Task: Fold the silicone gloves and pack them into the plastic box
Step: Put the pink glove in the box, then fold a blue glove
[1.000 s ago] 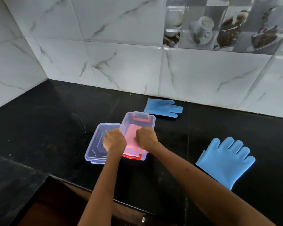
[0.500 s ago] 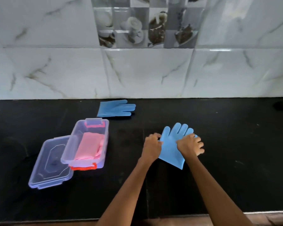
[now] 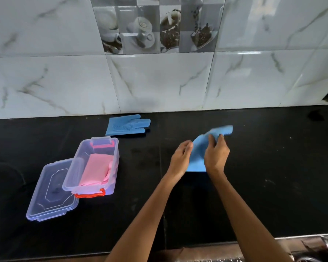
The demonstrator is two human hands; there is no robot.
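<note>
1. Two bare forearms are reaching in from the near edge over the black counter [image 3: 273,176].
2. The lid [image 3: 52,190] is lying at the near left, with the clear plastic box [image 3: 95,163] leaning partly on its right edge; folded pink gloves [image 3: 97,170] are sitting inside the box.
3. The left hand [image 3: 180,159] is touching the left edge of a blue glove [image 3: 199,154], its fingers loosely extended.
4. The right hand [image 3: 216,156] is pinching the same glove, thumb and fingers curling round its upper part; the glove's far end is blurring to the right.
5. A second blue glove [image 3: 127,124] is lying flat farther back, near the tiled wall [image 3: 159,82], well apart from the hands.
</note>
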